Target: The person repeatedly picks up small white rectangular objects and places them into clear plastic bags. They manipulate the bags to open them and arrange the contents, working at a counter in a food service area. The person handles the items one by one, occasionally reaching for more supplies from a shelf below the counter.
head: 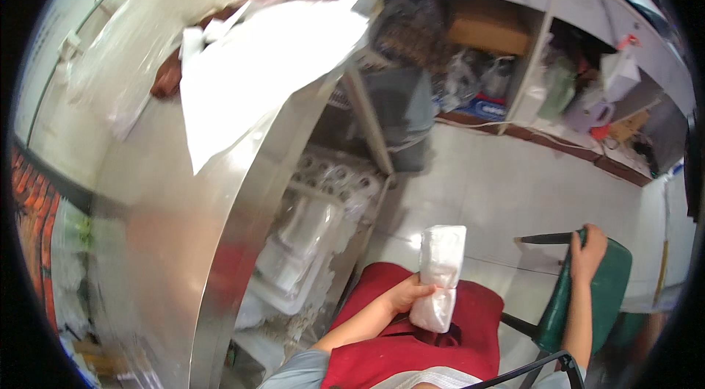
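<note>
A white, plastic-wrapped oblong bundle [442,262], narrowed at its middle, is held upright by my left hand [409,294] in front of the red apron [380,358]. Its contents cannot be made out. On the right, my right hand [590,251] grips the top edge of a green chair [611,290] with dark legs. The chair stands beside me on the tiled floor.
A steel table [171,179] on the left bears large white sheets [264,64] and clear plastic film [115,53]. Its lower shelf holds plastic containers [303,229]. A grey bin [399,108] stands beyond. Cabinets with cluttered open shelves [490,31] line the back.
</note>
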`<state>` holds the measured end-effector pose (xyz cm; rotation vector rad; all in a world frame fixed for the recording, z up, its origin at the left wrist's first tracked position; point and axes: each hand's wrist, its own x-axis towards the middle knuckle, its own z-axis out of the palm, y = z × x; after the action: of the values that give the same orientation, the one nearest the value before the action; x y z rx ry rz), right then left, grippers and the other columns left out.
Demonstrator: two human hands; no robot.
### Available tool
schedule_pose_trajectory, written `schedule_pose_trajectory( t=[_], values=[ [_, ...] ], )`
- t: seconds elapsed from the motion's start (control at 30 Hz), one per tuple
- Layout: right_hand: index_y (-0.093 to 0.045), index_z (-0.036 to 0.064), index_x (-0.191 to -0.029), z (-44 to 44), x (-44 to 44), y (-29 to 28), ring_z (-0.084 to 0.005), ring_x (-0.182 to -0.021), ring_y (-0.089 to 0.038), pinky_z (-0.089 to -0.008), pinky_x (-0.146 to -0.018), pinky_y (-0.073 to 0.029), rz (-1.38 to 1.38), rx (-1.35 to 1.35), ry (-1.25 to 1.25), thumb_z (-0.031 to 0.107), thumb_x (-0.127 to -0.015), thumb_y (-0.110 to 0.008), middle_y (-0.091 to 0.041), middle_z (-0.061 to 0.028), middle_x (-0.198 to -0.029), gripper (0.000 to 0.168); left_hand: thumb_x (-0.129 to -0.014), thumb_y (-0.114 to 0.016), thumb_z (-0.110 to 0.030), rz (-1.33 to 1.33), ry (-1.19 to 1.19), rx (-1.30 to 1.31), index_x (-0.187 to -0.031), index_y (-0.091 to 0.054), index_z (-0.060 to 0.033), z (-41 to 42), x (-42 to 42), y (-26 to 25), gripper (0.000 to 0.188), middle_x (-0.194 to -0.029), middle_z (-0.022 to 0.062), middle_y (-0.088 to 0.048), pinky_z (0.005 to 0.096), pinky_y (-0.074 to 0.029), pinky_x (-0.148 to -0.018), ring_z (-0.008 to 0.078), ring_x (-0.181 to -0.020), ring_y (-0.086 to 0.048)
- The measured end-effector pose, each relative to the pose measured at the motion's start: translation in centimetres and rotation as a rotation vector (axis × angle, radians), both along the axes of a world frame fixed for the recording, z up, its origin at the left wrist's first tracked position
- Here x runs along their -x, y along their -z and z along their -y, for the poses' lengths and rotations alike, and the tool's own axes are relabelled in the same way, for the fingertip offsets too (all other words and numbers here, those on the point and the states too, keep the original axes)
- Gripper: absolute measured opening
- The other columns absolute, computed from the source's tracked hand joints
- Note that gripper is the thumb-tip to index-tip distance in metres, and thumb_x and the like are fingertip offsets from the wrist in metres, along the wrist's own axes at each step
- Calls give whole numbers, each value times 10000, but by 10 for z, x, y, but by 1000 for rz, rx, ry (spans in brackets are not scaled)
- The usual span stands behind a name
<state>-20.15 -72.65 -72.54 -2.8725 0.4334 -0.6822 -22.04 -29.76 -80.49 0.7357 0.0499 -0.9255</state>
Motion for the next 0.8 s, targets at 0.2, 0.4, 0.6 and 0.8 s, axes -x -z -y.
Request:
schedule_pose_trajectory(
  t=[0.2, 0.4, 0.6, 0.8],
  values=[
    [-559, 6, -1102, -4, 1, -17, -357, -1136, -461, -508, -1086, -260, -79, -18, 41, 229, -774, -676, -561, -165, -1123, 413, -845, -673, -149, 114, 131, 35, -1305, -484, 14, 44, -19, -105, 524, -1199, 154, -614, 391, -460, -975, 257, -1132, -584],
    [-536, 32, -1255, 8, -7, -14, -388, -1289, -379, -555, -1113, -207, -271, 3, 60, 301, -818, -661, -487, -185, -1314, 528, -773, -761, -187, 181, 97, -206, -1145, -628, -2, 83, 6, -198, 436, -1067, 90, -674, 325, -484, -903, 183, -998, -625],
    [-586, 25, -1007, -66, -3, -99, -142, -846, -605, -283, -733, -480, 70, -1391, -143, 94, -872, -610, -624, -51, -895, 153, -723, -725, -128, 289, 18, -606, -1109, -639, -5, 61, 56, -243, 414, -1015, 93, -682, 311, -503, -823, 170, -940, -636],
    [-639, 47, -980, -216, 143, -249, -168, -836, -576, -280, -692, -487, -299, -1178, -548, 74, -761, -740, -561, -70, -973, 242, -630, -746, -163, 308, 96, -746, -1059, -608, 18, 48, 98, -315, 486, -943, 125, -679, 338, -514, -779, 229, -866, -658]
  ],
)
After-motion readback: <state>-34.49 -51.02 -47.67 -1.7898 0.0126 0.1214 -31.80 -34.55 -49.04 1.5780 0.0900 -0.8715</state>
